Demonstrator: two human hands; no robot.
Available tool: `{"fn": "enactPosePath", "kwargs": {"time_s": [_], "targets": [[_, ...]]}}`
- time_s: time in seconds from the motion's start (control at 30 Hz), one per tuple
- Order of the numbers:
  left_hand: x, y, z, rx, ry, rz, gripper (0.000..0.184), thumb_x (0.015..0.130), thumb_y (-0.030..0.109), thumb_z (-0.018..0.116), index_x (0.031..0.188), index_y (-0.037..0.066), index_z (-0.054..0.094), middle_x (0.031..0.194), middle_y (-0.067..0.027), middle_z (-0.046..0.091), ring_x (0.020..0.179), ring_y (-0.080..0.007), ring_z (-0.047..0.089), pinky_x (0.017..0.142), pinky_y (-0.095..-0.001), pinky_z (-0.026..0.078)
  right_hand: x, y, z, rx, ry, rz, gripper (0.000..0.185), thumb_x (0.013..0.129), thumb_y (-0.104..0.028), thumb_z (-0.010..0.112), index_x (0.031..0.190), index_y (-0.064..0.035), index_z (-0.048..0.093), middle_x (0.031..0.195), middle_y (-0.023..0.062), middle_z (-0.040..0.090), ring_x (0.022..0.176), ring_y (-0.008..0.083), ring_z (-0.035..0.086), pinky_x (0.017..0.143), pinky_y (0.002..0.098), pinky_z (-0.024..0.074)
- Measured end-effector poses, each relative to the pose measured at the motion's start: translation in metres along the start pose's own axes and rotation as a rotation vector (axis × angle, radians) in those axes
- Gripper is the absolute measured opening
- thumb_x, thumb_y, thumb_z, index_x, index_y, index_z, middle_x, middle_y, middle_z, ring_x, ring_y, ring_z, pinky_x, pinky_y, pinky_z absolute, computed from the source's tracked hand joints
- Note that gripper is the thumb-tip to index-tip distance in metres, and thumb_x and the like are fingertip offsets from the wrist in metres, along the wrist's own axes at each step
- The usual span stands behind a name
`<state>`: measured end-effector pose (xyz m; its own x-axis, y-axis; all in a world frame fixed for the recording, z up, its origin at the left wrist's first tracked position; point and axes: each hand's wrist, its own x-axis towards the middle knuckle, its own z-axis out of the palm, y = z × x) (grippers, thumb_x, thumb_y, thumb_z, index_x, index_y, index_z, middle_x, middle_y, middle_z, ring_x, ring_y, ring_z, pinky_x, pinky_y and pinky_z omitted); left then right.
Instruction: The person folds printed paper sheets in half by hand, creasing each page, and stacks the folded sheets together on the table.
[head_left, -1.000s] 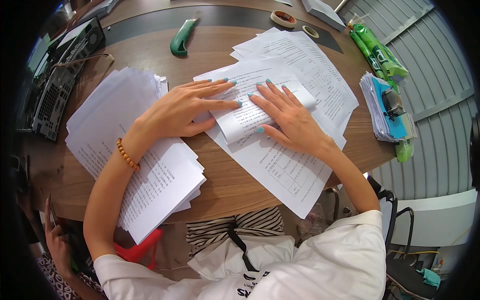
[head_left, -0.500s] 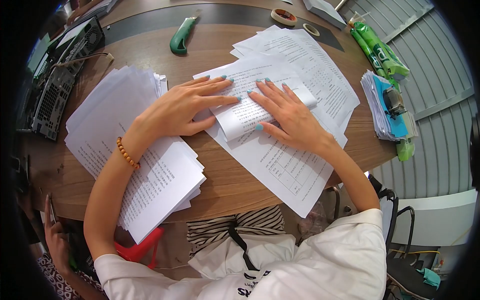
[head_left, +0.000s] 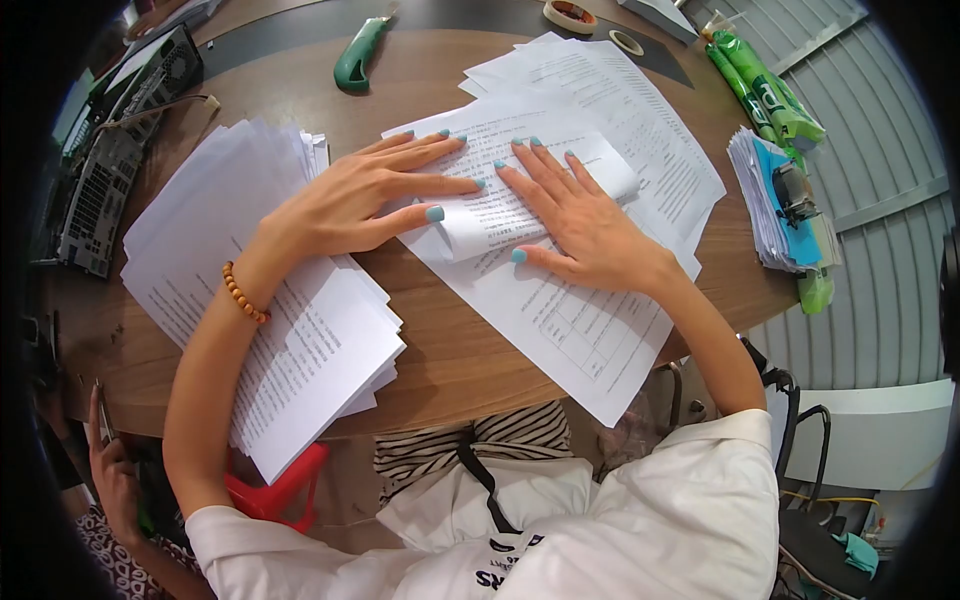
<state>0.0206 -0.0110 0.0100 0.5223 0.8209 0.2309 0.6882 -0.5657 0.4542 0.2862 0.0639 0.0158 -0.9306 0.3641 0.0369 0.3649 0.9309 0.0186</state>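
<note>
One folded sheet (head_left: 482, 226), with left hand (head_left: 368, 197) and right hand (head_left: 588, 228) laid flat on it

The hands are apart from each other, fingers spread and pointing inward; neither is clamped on anything. The folded sheet lies right under the fingertips, its fold running long from the near left to the far right. The left hand reaches only its left end, while the right hand is nearer its middle and covers more of it. At its right end the fold bulges in a soft, rounded curl rather than a sharp crease.

Beneath it is a flat white sheet (head_left: 590, 345) printed with a grid, its corner pointing near right. Further off to the far right fan thin, matte printed pages (head_left: 640, 115). Left, under the left forearm, lies a thick, uneven stack (head_left: 315, 350) of paper; a bracelet (head_left: 241, 293) of round, smooth beads circles that wrist.

The tabletop (head_left: 460, 350) is brown, wood-grained and curved at its near edge. On its far side are a green cutter (head_left: 358, 62) and a tape roll (head_left: 571, 25). At the right edge sit clipped papers (head_left: 755, 205) and glossy green packs (head_left: 765, 95); at the left, a dark, vented metal case (head_left: 110, 180). Near left, another person's hand (head_left: 118, 485) shows below the edge.
</note>
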Motion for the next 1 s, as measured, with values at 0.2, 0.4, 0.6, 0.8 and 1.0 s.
{"fn": "enactPosePath", "kwargs": {"time_s": [0.2,0.4,0.6,0.8,1.0], "targets": [[0.001,0.005,0.000,0.206,-0.010,0.012,0.035,0.087,0.023,0.046,0.121,0.027,0.056,0.138,-0.0114,0.036,0.128,-0.0306,0.033,0.110,-0.0436,0.021,-0.001,0.005,-0.002,0.026,-0.091,-0.027,0.079,0.086,-0.061,0.032,0.142,-0.0095,0.011,0.147,0.0162,0.008,0.137,0.0288,0.005,0.111,0.0445,0.0057],[0.002,0.007,-0.002,0.214,-0.013,0.024,0.036,0.087,0.023,0.045,0.121,0.027,0.056,0.138,-0.0113,0.037,0.128,-0.0293,0.033,0.110,-0.0433,0.020,-0.028,0.036,-0.005,0.142,-0.163,0.105,0.084,0.085,-0.065,0.026,0.142,-0.0072,0.006,0.148,0.0157,0.002,0.138,0.0264,0.001,0.111,0.0423,0.0001],[0.001,0.004,0.000,0.231,-0.020,0.022,0.036,0.087,0.023,0.045,0.121,0.026,0.055,0.139,-0.0109,0.035,0.128,-0.0287,0.033,0.110,-0.0430,0.020,-0.062,0.056,-0.017,-0.073,-0.086,0.493,0.088,0.087,-0.064,0.024,0.139,0.0045,0.005,0.147,0.0214,0.003,0.137,0.0297,0.000,0.110,0.0447,0.0014],[0.004,0.008,-0.003,0.198,-0.058,0.002,0.037,0.085,0.027,0.047,0.121,0.022,0.056,0.141,-0.0106,0.033,0.130,-0.0317,0.029,0.110,-0.0452,0.019,-0.047,-0.054,-0.011,0.086,-0.003,0.182,0.089,0.083,-0.063,0.037,0.130,0.0133,0.030,0.138,0.0276,0.028,0.131,0.0367,0.024,0.105,0.0542,0.0156],[0.002,0.006,-0.003,0.196,-0.060,0.005,0.039,0.086,0.030,0.045,0.122,0.021,0.055,0.141,-0.0109,0.033,0.130,-0.0318,0.029,0.109,-0.0458,0.019,-0.025,-0.088,-0.016,0.073,0.003,0.021,0.088,0.079,-0.059,0.049,0.129,0.0116,0.032,0.140,0.0247,0.026,0.133,0.0356,0.020,0.105,0.0535,0.0158]]}}
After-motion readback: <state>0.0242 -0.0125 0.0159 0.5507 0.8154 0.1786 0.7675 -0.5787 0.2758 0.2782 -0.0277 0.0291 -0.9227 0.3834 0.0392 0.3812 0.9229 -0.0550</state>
